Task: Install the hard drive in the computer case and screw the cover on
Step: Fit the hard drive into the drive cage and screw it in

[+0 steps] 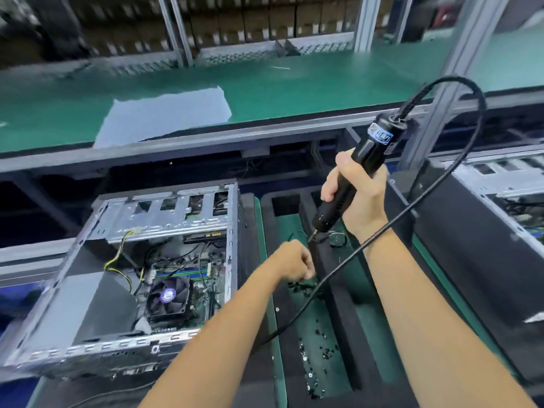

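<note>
Your right hand (357, 192) grips the black corded electric screwdriver (350, 178). Your left hand (294, 260), fingers curled, picks at small black screws (303, 287) in the green tray (365, 316). The open grey metal computer case (132, 278) lies left.

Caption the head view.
Right hand grips electric screwdriver; left hand reaches into screw tray beside open computer case.

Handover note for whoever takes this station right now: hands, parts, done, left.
Right hand grips the electric screwdriver, bit down over the screw tray.
Left hand, fingers curled, reaches into the loose screws; whether it holds one, I cannot tell.
Computer case lies open beside the tray, cover off and not in view.
Hard drive: cannot tell if fitted.
Left: check the drive, fit the cover, drive the screws.
</note>
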A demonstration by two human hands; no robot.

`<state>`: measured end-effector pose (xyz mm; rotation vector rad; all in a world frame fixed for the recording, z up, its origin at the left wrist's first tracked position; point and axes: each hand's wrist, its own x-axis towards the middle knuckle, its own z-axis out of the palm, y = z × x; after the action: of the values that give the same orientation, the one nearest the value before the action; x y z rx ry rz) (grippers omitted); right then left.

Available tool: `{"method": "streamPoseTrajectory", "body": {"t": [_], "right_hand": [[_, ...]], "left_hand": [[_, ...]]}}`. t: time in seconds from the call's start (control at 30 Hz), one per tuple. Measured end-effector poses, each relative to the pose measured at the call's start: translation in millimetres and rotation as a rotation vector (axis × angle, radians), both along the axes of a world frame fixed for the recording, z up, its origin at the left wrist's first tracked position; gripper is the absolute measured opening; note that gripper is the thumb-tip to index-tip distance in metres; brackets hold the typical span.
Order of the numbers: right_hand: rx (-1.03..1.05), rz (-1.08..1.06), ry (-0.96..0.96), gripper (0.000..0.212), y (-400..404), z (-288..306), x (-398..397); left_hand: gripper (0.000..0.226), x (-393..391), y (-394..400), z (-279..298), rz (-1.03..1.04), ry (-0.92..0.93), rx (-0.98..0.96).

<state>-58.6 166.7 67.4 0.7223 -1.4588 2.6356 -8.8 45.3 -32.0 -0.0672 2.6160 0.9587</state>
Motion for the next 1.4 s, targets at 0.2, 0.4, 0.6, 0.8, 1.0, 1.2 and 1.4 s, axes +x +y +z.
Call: {"method": "streamPoseTrajectory", "body": {"t": [0.2,0.4,0.6,0.8,1.0,1.2,1.4], "right_hand": [[0.036,-0.097,-0.017,0.020,-14.4,0.1,16.9],[0.008,-0.135,-0.064,0.020,-10.6,0.7,18.8],[0.018,-0.139,-0.077,0.020,-6.2,-6.0,9.9],[0.050,-0.144,-0.076,0.024,1.3,-18.1,4.0],[0.143,-0.092,-0.172,0.028,9.5,-54.8,-1.4],[0.230,-0.003,-0.317,0.030,14.3,-122.0,1.9],[0.228,0.081,-0.442,0.029,16.9,-169.7,1.6]], "left_hand": [[0.022,1.3,5.7,-9.0,-0.089,0.002,-0.064],[0.012,-7.9,-0.9,-3.3,-0.138,0.007,-0.153],[0.016,-10.9,-2.3,-16.0,-0.034,-0.090,-0.035],[0.014,-15.2,-1.3,-28.5,-0.068,-0.148,-0.134],[0.018,-18.3,19.8,-53.3,-0.216,-0.137,-0.289],[0.024,-24.5,34.4,-88.0,-0.371,-0.198,-0.435],[0.017,-13.7,44.9,-123.9,-0.385,-0.296,-0.562]]}}
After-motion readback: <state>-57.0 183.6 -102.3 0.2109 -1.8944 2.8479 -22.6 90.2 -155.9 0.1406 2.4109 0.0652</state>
